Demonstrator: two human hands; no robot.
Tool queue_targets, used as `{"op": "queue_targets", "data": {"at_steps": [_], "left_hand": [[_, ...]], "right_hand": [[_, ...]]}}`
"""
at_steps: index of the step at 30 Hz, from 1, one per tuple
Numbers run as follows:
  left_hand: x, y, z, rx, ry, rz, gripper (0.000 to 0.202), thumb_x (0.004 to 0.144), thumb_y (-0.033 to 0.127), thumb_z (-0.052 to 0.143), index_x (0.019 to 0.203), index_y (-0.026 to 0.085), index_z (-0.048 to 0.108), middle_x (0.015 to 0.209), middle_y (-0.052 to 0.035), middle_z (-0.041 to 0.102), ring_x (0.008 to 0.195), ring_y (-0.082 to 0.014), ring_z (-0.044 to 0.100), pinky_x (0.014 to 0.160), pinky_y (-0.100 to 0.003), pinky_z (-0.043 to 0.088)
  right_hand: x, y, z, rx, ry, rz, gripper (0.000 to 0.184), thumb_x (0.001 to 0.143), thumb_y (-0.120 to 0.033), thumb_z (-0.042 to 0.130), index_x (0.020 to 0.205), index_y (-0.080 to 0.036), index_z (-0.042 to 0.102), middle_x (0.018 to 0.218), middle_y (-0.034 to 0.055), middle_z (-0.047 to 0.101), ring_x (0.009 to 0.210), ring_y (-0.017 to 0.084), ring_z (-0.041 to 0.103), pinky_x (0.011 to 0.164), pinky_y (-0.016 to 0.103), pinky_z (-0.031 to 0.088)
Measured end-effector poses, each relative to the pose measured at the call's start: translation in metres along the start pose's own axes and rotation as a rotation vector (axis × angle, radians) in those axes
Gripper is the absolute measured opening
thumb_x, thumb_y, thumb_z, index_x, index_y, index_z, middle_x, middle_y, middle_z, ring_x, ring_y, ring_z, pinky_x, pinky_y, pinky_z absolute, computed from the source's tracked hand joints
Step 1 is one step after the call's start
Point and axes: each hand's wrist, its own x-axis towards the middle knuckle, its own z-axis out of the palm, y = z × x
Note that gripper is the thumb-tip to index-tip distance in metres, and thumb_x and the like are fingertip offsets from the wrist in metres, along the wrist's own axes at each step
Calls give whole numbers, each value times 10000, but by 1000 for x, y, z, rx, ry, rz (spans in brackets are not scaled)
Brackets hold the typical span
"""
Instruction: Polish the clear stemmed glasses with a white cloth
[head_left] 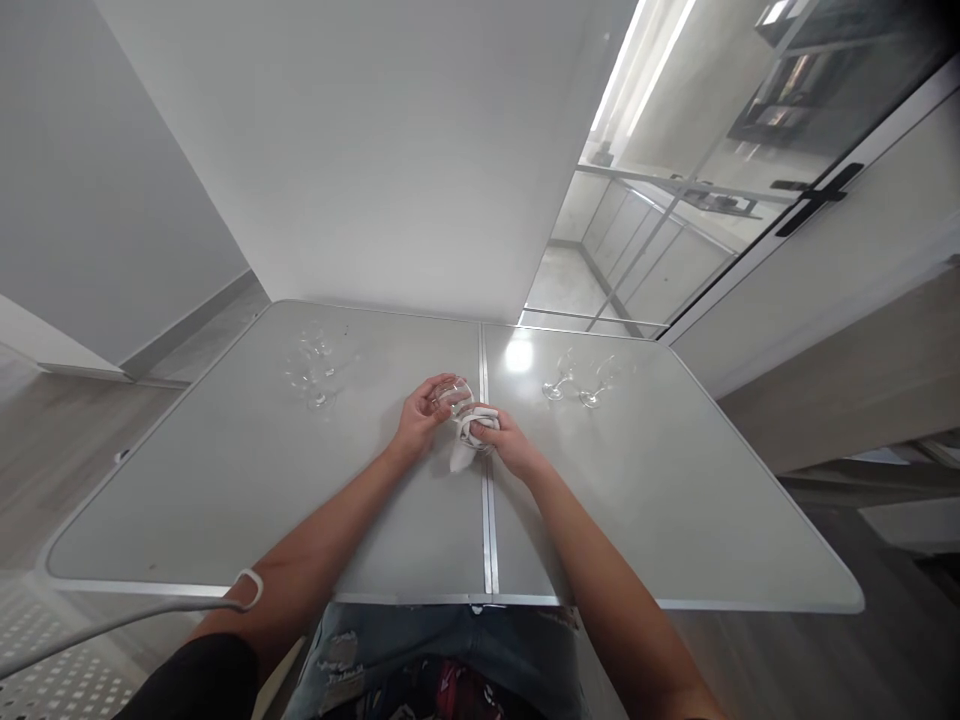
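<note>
Over the middle of the table, my left hand (425, 412) is closed around the bowl of a clear wine glass (456, 394), which lies tilted toward my right hand. My right hand (508, 440) grips a bunched white cloth (466, 448), pressed against the glass at its lower end. The cloth hides much of the stem and base, and one corner of it hangs down toward me. Both hands are close together, just above the table's metal seam.
The light grey folding table (375, 540) has a metal strip across its middle. Several clear glasses (321, 398) stand at the left, and two stemmed glasses (590, 396) at the right. A white wall (390, 180) rises behind; a grey cable (150, 610) crosses my left forearm.
</note>
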Motion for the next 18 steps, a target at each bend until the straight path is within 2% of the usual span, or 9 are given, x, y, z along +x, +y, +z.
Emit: {"op": "queue_targets", "data": {"at_steps": [2,4,6,9,11,14,18], "left_hand": [[0,1,-2,-54,3,-26,643,750,418,855,1300,182,619,1381,-195,609,1166,-335,676,1034,-487,513],[1,1,-4,-71,29,-24,642,745,421,858,1292,179,625,1388,-202,608,1170,-340,674,1037,-498,509],[3,-1,-5,-27,85,11,624,723,398,878,1257,178,641,1360,-196,630,1161,-332,680,1040,-490,509],[4,-3,-6,83,150,85,611,686,324,909,1224,206,643,1335,-161,649,1150,-314,689,1044,-470,508],[3,-4,-4,124,119,100,638,677,305,914,1243,222,633,1346,-148,643,1179,-313,674,1059,-465,499],[0,-1,1,100,-3,24,674,710,357,891,1308,205,619,1373,-172,625,1234,-326,639,1084,-468,480],[-3,5,4,-22,-90,-95,676,765,455,836,1339,183,606,1412,-196,593,1210,-333,649,1084,-487,477]], "right_hand": [[0,1,-3,114,-16,75,375,800,-503,710,1017,-199,680,913,41,687,813,194,610,759,303,471],[0,1,-4,56,-7,63,379,799,-494,705,1042,-204,678,945,53,690,834,206,618,772,317,476],[-1,1,-3,-187,24,-31,402,784,-402,722,1134,-216,655,980,56,690,868,219,617,808,334,471],[0,1,1,-599,140,-192,552,729,-219,715,1268,-230,596,1067,71,689,922,238,600,861,356,443],[0,1,3,-692,199,-230,542,735,-195,694,1266,-228,591,1071,74,689,917,240,592,857,357,432],[0,-1,5,-492,124,-174,405,780,-296,714,1169,-227,629,931,32,681,822,209,586,789,326,438],[-3,-2,5,99,-45,8,351,763,-411,760,1033,-201,679,874,33,670,762,182,587,718,301,453]]}}
